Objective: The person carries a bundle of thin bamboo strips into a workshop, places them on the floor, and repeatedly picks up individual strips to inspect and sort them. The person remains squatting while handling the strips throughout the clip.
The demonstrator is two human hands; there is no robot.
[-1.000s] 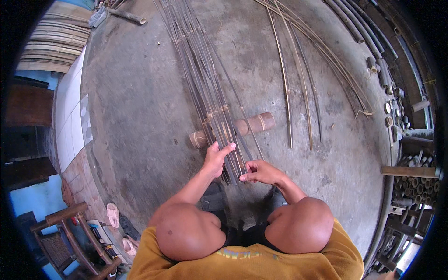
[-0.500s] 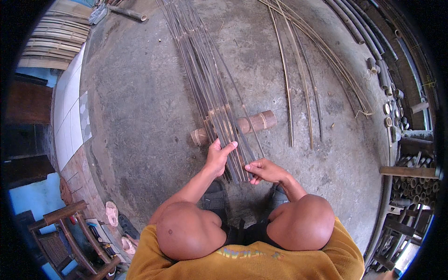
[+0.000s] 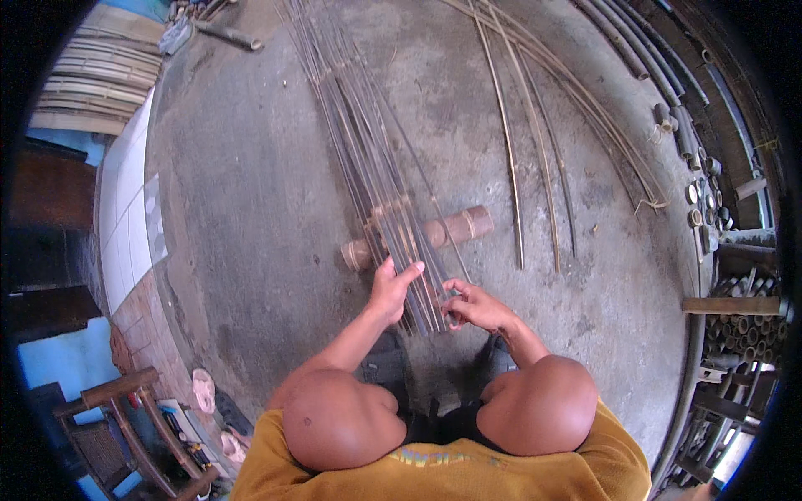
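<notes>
The person sat low over a grey concrete floor (image 3: 251, 209), knees drawn up at the bottom of the view; a bundle of thin dark bamboo strips (image 3: 368, 142) ran away from the body, lying across a short bamboo log (image 3: 451, 227) that sat crosswise under them; the near ends of the strips reached down between the two hands.

The left hand (image 3: 391, 290) lay on the left edge of the bundle, fingers held close together and stretched forward, the fingertips pressing on the strips just below the log; the thumb was hidden, so whether it gripped underneath could not be told.

The right hand (image 3: 474, 306) sat at the right edge of the near ends, fingers curled, the thumb and first fingers pinching one or two strips near their ends; the exact number could not be made out.

To the right, a few longer pale bamboo slats (image 3: 535, 159) lay on the floor, well apart from the bundle; cut bamboo tubes (image 3: 735, 309) were stacked along the right rim; flat pale planks (image 3: 92, 92) lay at the upper left; a wooden chair (image 3: 117, 426) stood at the lower left, with a pink sandal (image 3: 203, 389) near it.
</notes>
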